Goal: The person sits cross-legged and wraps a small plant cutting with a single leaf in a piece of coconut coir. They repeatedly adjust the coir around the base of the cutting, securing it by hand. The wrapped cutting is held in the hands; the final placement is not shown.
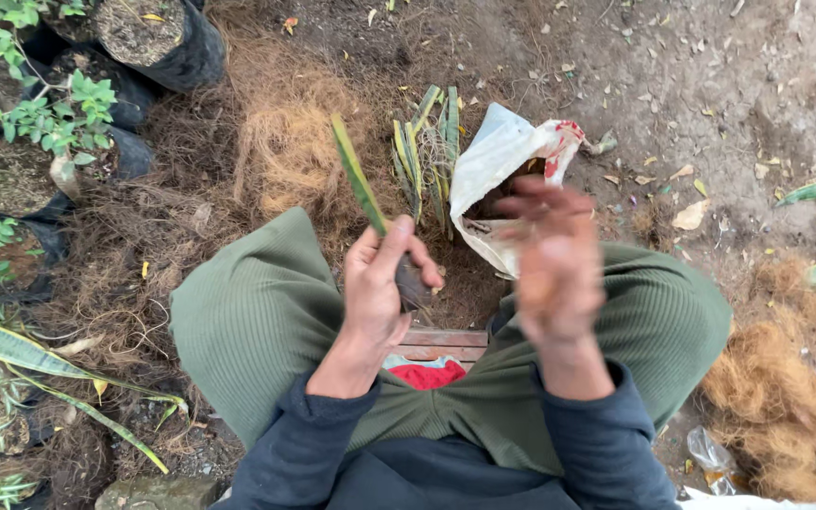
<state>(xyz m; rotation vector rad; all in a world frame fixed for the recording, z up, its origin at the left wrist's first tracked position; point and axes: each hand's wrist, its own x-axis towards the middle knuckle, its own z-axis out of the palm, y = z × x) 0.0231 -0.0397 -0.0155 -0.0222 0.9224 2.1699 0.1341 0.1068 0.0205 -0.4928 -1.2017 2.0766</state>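
We sit low over bare ground (710, 85) strewn with dry leaves, our green-trousered knees (257, 312) spread wide, a wooden stool (441, 342) showing between them. Brown coir fibre (285, 142) lies heaped ahead of us and again at the right (776, 397). Black grow bags (167, 42) with small leafy plants stand along the left edge. A white sack (498, 156), its mouth open, rests just beyond our right hand, and a bundle of leaf cuttings (422, 156) lies beside it on the fibre.

Our left hand (380, 288) is clenched around the base of one cutting (356, 175), a long green blade with yellow edges that stands tilted up and to the left; a dark clump (415, 283) sits at its foot against our fingers. Our right hand (554, 260) is blurred, raised near the sack's mouth; it looks loosely spread, but we cannot tell whether it holds anything.

We judge the cutting light and stiff, though apt to crease if bent, so the firm base is the place to take hold; the clump looks crumbly
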